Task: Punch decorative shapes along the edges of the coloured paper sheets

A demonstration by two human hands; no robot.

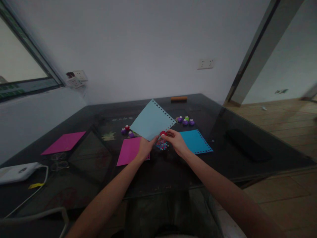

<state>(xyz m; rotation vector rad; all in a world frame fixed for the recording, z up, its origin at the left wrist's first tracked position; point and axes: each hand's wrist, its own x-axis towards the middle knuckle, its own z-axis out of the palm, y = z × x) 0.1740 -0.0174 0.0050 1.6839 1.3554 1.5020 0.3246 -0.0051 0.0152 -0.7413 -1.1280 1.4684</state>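
My left hand (147,147) is closed on the lower corner of a light blue sheet of paper (152,120), held tilted above the table. A row of punched holes runs along the sheet's right edge. My right hand (176,140) grips a small red craft punch (163,133) at the sheet's lower right edge. Below lies a heap of coloured paper bits (162,145). A magenta sheet (128,152) is partly covered by my left hand. Right of my right hand lies a bright blue sheet (196,141) with holes along its edges.
Several purple and green craft punches (185,122) stand behind on the right, others (130,134) on the left. Another magenta sheet (63,142), glasses (59,164) and a white device with a cable (21,173) are at left. A dark case (247,145) lies right; an orange-brown cylinder (179,99) lies at the back.
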